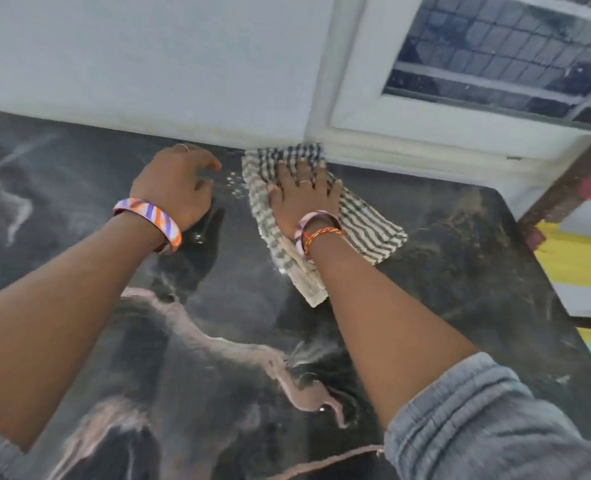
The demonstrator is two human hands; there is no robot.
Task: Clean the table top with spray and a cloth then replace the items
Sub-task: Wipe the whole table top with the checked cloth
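Observation:
A dark marbled table top point(443, 237) fills the view. A striped grey-and-white cloth point(366, 220) lies on it near the back wall. My right hand point(304, 195) presses flat on the cloth with straight, spread fingers. Left of the cloth, my left hand point(176, 185) has its fingers curled downward over a dark spray bottle point(214, 220), which the hand and wrist mostly hide. Fine white droplets point(233, 183) sit on the table between the two hands.
A pale wall point(148, 64) runs along the table's back edge, with a white-framed window point(494, 64) at the upper right. The table's right edge drops to a brightly coloured floor point(578, 258). A dark wooden post point(564, 188) stands beside that edge.

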